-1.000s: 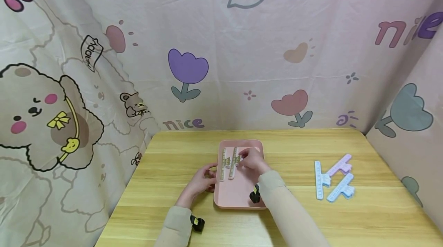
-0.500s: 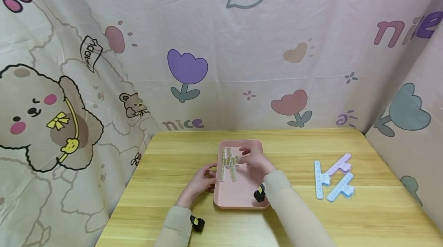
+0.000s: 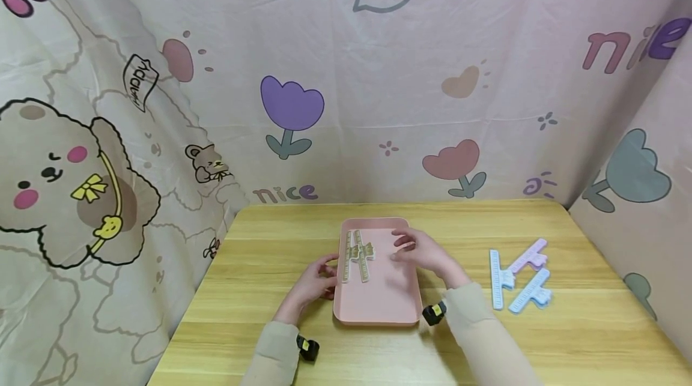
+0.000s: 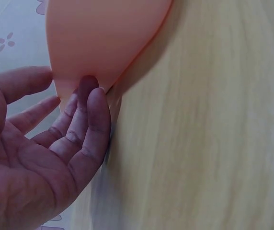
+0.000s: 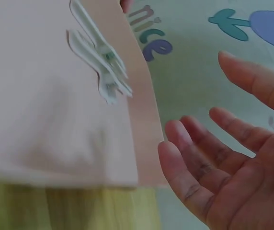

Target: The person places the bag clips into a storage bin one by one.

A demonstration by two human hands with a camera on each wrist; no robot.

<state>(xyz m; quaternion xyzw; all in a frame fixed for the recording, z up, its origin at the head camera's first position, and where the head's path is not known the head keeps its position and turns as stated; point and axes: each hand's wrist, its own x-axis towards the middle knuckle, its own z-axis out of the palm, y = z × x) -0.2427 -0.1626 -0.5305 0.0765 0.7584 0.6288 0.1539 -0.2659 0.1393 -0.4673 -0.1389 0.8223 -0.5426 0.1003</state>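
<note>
Two ruler-shaped clips with gold markings lie side by side in the left half of a pink tray (image 3: 378, 308): the left clip (image 3: 346, 263) along the wall, the right clip (image 3: 363, 266) slightly slanted, their grips close together. My left hand (image 3: 315, 283) rests its fingertips against the tray's outer left wall; in the left wrist view its fingers (image 4: 98, 112) are gently bent at the pink side. Over the tray's right side, my right hand (image 3: 424, 252) holds nothing, its fingers spread and relaxed. The right wrist view shows both clips edge-on, apart from that hand.
On the table to the right lie a blue clip (image 3: 495, 281), a purple clip (image 3: 528, 256) and a second blue clip (image 3: 530, 293), close together. Printed cloth (image 3: 346, 74) hangs behind the wooden table (image 3: 270, 242) and along both sides.
My right hand has let go of the right clip, which now lies nearer the left one, and has drawn away to the right. My left hand stays at the tray.
</note>
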